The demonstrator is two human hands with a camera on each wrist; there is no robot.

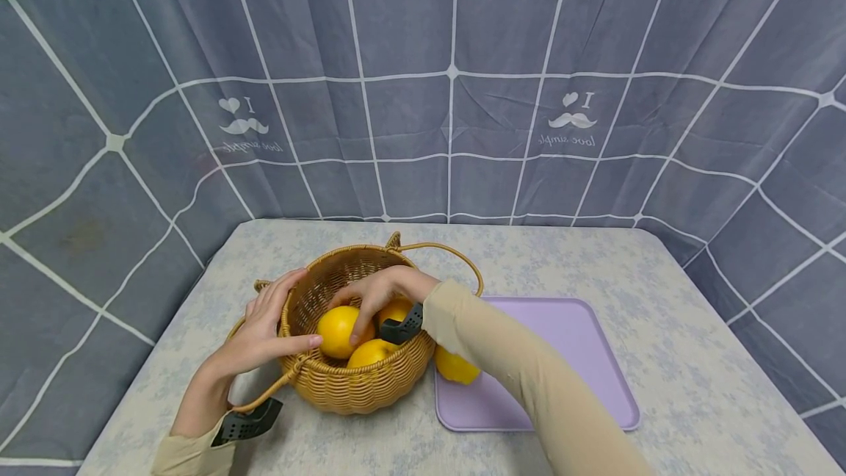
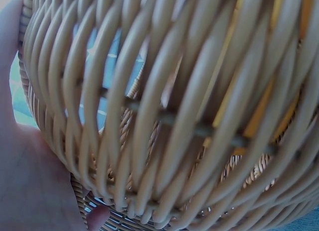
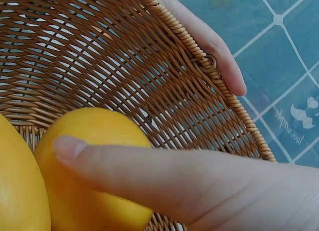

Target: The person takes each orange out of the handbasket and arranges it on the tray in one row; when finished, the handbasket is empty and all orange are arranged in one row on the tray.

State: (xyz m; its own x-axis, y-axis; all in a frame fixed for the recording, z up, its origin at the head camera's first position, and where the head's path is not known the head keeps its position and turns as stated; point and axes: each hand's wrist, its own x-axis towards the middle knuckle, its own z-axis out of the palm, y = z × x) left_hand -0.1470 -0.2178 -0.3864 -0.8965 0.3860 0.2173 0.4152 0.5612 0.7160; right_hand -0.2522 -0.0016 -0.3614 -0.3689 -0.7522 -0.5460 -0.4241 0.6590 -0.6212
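A round wicker basket (image 1: 360, 391) stands tilted toward me on the table, with several smooth yellow fruits inside. My left hand (image 1: 254, 333) holds its left rim, the thumb reaching over the edge; the left wrist view shows that palm (image 2: 35, 176) against the weave. Inside the basket, my right hand (image 1: 383, 291) grips a round yellow fruit (image 1: 335, 330), thumb on the near side and fingers over the far side. The right wrist view shows the thumb across this yellow fruit (image 3: 99, 126); its other fingers are hidden there. Another yellow fruit (image 1: 372, 352) lies just in front.
Right of the basket lies a lilac tray (image 1: 588, 358). A yellow fruit (image 1: 456, 367) sits at its left side, partly covered by the right sleeve. The basket's looped handle (image 1: 463, 255) sticks out toward the tray. A grey checked curtain (image 1: 410, 116) hangs behind the table.
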